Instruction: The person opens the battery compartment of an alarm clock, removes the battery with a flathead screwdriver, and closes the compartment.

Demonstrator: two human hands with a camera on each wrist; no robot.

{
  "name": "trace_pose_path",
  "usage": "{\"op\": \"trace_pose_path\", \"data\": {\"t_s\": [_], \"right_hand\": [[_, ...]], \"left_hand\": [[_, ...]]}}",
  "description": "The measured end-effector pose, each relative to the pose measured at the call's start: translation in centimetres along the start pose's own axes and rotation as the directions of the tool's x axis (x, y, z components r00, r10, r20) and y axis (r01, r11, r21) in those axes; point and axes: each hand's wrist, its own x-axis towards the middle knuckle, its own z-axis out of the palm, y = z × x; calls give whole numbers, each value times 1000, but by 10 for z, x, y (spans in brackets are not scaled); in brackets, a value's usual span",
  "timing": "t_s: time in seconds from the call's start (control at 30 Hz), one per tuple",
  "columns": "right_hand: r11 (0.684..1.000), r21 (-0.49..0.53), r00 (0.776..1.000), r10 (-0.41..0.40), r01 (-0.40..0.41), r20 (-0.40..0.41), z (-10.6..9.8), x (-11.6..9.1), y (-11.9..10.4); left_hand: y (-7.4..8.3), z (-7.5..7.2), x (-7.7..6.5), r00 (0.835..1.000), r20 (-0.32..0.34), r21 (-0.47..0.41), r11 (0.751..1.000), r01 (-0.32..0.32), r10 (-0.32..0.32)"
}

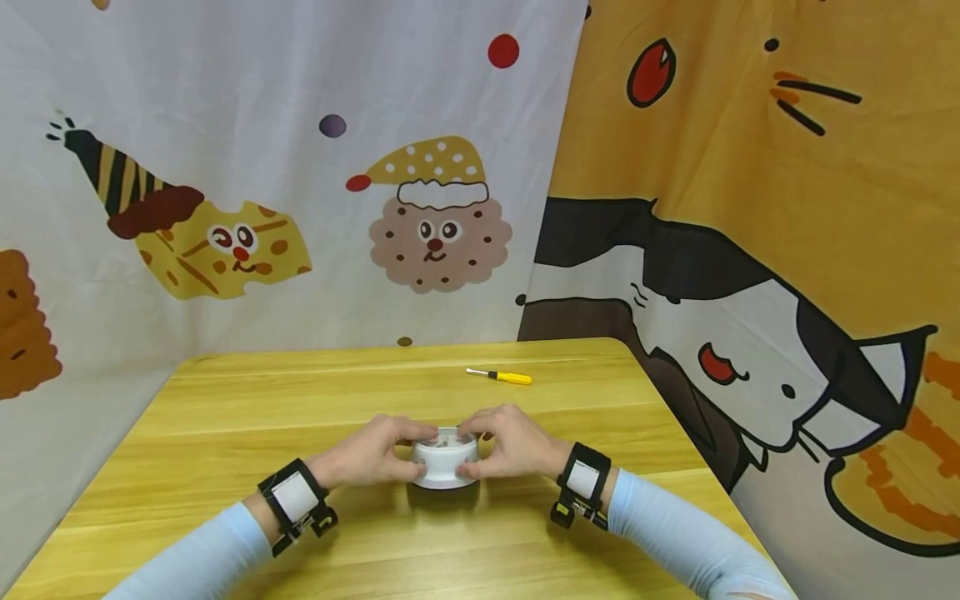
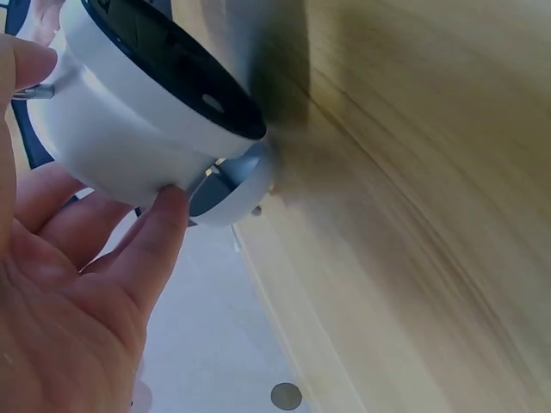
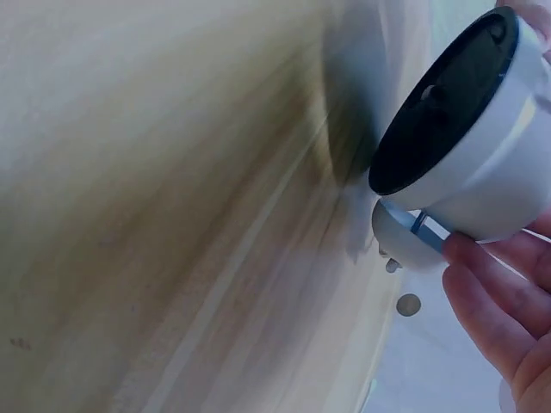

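Between my two hands is a round white twin-bell alarm clock [image 1: 446, 462], its black back [image 3: 452, 103] turned down toward the table. My left hand [image 1: 375, 452] grips one side of the casing, thumb low and fingers at the upper rim. The opposite side is held the same way by my right hand [image 1: 517, 446]. In the left wrist view a rounded bell [image 2: 231, 196] juts from the casing's far side, and a short metal stud [image 2: 34, 91] pokes out near the thumb. The clock's shadow falls on the wood just beneath it. Its face is mostly hidden by fingers.
A screwdriver [image 1: 510, 378] with a yellow handle lies farther back on the wooden table [image 1: 300, 400], its tip pointing left. Behind the table's rear edge hangs a printed cloth curtain [image 1: 262, 317], which continues along the right side.
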Motion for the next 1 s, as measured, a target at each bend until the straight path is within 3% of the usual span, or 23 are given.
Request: {"op": "trace_pose_path", "data": {"t_s": [0.13, 0.5, 0.8, 1.0], "right_hand": [[1000, -15, 1000, -1, 1, -8, 2, -3, 0], [985, -171, 999, -31, 32, 10, 5, -6, -4], [993, -115, 1000, -25, 25, 3, 3, -2, -3], [999, -13, 999, 36, -36, -36, 1, -1, -1]], "left_hand": [[-1, -1, 0, 1000, 3, -57, 998, 7, -7], [-1, 1, 0, 999, -39, -27, 999, 20, -21], [-1, 15, 0, 994, -97, 172, 984, -33, 51], [-1, 15, 2, 987, -152, 98, 995, -36, 50]]}}
